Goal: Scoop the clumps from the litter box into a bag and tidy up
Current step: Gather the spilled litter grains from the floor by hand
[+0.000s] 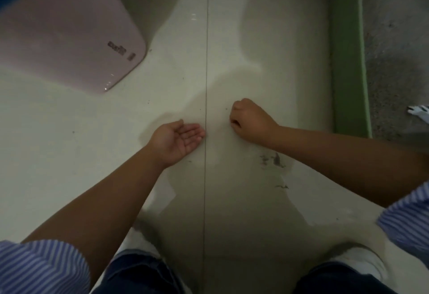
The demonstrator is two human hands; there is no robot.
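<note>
I am crouched over the pale tiled floor (243,45), both arms reaching forward and down. My left hand (177,139) lies palm up just left of the dark grout line (206,61), its fingers (193,133) straight and relaxed, slightly cupped, with nothing in it that I can make out. My right hand (250,120) is on the other side of that line, knuckles up, its fingers curled under into a loose fist against the tile; whether they pinch anything I cannot tell, since the fingertips are tucked out of sight.

A few tiny dark specks (226,108) lie scattered on the floor near my right hand, and a patch of dark smudges (274,159) sits just below my right forearm. At the far right, a green-walled litter box (348,61) stands with grey litter (394,49) in it, well apart from both hands. At the upper left sits a pink rounded container (69,38) with small lettering near its corner. My striped sleeves (34,268), dark jeans (139,275) and a white shoe (362,263) fill the bottom edge.
</note>
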